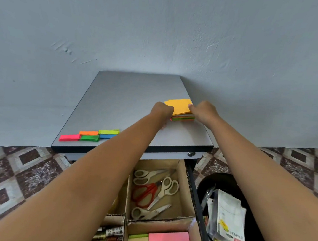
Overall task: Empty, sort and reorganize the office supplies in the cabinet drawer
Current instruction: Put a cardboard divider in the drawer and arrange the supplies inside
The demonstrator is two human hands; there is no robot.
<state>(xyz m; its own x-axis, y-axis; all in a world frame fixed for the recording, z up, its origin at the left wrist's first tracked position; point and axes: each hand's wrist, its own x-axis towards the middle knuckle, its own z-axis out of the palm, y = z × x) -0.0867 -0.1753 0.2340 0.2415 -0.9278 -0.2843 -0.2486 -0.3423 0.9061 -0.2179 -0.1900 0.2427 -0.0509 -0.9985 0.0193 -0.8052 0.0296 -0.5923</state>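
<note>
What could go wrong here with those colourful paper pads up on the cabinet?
The orange pad sits skewed on the lower pads; with the left hand and right hand at its sides, a nudge might slide it off. The narrow coloured pads lie at the front left corner of the cabinet top; the left forearm, right beside them, could sweep them to the floor.

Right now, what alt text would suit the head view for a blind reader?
The left hand and right hand hold a square sticky-note stack, orange on top, on a grey cabinet top. Below, a cardboard-divided drawer holds scissors.
</note>
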